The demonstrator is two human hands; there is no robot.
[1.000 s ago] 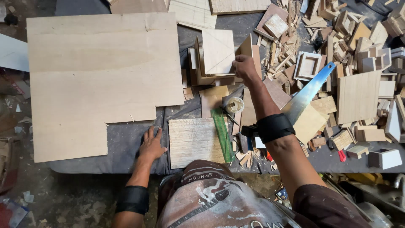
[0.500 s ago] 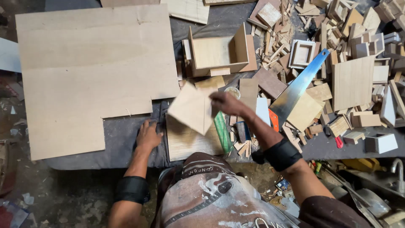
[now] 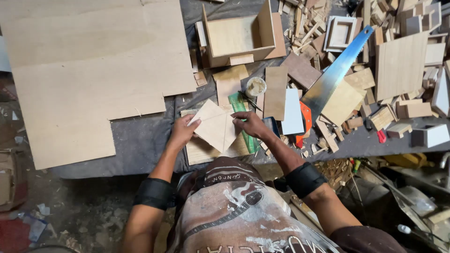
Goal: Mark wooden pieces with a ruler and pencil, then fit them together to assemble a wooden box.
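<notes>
- Both hands now held the small wood square [image 3: 216,127]; before, only the right one did.
- The left hand [image 3: 182,132] pinched its left corner, and the right hand [image 3: 249,124] pinched its right edge.
- The square sat tilted over a wood piece [image 3: 201,151] at the table's near edge.
- A green ruler [image 3: 244,117] lay just beside it.
- Bare table [image 3: 140,138] lay open to the left.
- Farther off were a big board [image 3: 89,70], an open box [image 3: 236,35] and a saw [image 3: 335,75].

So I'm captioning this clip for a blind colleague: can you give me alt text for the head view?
Seen from above, a person's left hand and right hand hold a small square plywood piece over a dark workbench. A large plywood sheet lies to the left; an open wooden box, a handsaw and scattered offcuts lie ahead and to the right.
</notes>
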